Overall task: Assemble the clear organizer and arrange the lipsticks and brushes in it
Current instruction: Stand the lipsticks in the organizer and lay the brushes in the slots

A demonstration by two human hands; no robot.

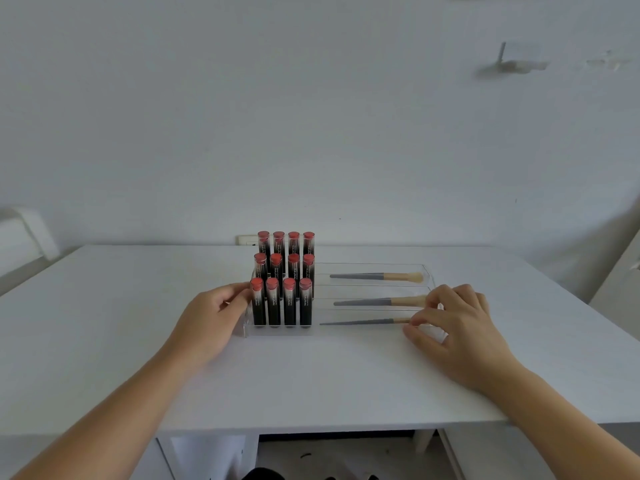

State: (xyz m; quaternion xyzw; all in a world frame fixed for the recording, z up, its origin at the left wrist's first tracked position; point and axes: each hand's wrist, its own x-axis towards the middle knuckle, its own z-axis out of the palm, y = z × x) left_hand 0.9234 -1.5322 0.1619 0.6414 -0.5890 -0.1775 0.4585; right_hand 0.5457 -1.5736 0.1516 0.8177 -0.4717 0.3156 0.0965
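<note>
A clear stepped organizer (360, 332) stands in the middle of the white table (104, 323). Several black lipsticks with red tops (282, 282) stand upright in three rows in its left part. Three grey-handled brushes lie in its right part, one per step: back (375, 276), middle (379, 301), front (360, 322). My left hand (211, 320) rests against the organizer's left end, fingers curled at the front-left lipstick. My right hand (457, 327) is at the right end, thumb and fingertips pinching the bristle end of the front brush.
A white wall rises just behind the table, with a socket (246, 240) behind the lipsticks. White furniture edges show at far left (24, 237) and far right (620, 289). The table's front edge (311, 426) is near me, with floor below.
</note>
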